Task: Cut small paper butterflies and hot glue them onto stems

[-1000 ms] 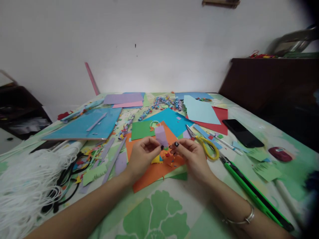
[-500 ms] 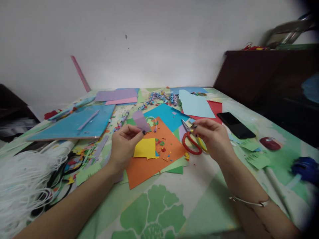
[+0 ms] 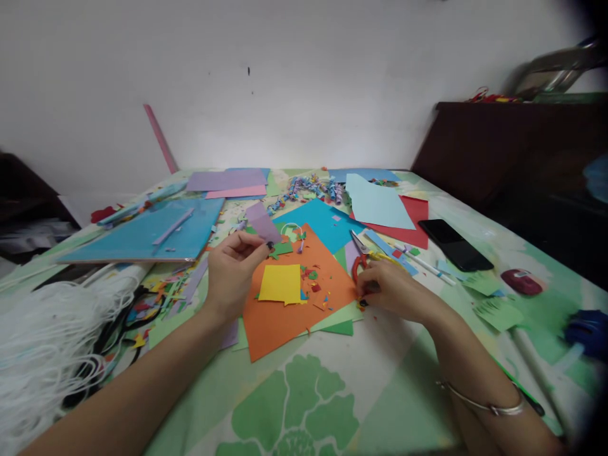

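A small purple piece of paper (image 3: 262,221) is pinched between the thumb and fingers of my left hand (image 3: 234,269), raised above the table. My right hand (image 3: 396,291) is closed around the handles of the red-handled scissors (image 3: 360,263), which lie on the table with blades pointing away. Most of the handles are hidden under my fingers. Between my hands, a yellow paper square (image 3: 280,283) and tiny scraps lie on an orange sheet (image 3: 266,329). Behind it is a blue sheet (image 3: 327,231).
Left are a blue packet (image 3: 137,234), white string (image 3: 42,342) and paper scraps. At the right lie a black phone (image 3: 453,244), a maroon mouse-shaped object (image 3: 522,281) and fringed green paper (image 3: 498,311). A string of curled paper pieces (image 3: 308,185) lies near the wall.
My right hand has come down onto the scissors' handles from above them. My left hand still holds the purple paper, now tilted a little more to the left.
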`<state>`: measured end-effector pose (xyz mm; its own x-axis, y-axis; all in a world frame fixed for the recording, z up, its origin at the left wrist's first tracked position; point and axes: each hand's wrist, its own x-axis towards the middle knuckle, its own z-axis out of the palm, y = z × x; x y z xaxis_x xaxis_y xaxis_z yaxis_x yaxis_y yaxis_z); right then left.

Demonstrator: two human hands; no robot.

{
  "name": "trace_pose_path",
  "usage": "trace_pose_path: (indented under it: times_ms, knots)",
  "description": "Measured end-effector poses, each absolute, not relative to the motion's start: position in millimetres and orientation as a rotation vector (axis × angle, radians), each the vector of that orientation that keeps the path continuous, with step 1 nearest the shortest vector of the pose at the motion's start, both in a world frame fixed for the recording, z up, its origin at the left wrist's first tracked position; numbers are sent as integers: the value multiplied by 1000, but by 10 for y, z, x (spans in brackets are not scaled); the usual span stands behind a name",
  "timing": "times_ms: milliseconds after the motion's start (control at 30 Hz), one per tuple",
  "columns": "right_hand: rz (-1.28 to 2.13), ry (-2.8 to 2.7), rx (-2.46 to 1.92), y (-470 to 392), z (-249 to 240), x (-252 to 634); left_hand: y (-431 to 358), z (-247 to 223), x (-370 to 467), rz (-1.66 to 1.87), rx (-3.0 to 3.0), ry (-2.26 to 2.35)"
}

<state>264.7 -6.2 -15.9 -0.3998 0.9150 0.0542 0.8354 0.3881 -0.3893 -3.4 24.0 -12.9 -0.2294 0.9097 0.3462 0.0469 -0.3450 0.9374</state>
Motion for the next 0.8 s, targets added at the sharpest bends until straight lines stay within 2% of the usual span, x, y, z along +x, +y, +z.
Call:
trace_pose_path:
  times_ms: [167,300,533,800]
  knots:
    - [621,-2210,-1514,-83,-110,2690,236,-111,-33,1645,1337,1168]
    - [777,-1841,-1548,-62,-98,2750,236,-103,-26,1646,1321,1138]
    - [793,-1452,-1550,89,-167,2611,211,-97,-6,1590,1388,1145]
    - [708,-1246,-1510,123,43,2640,278,-216,9,1363,1380,1190]
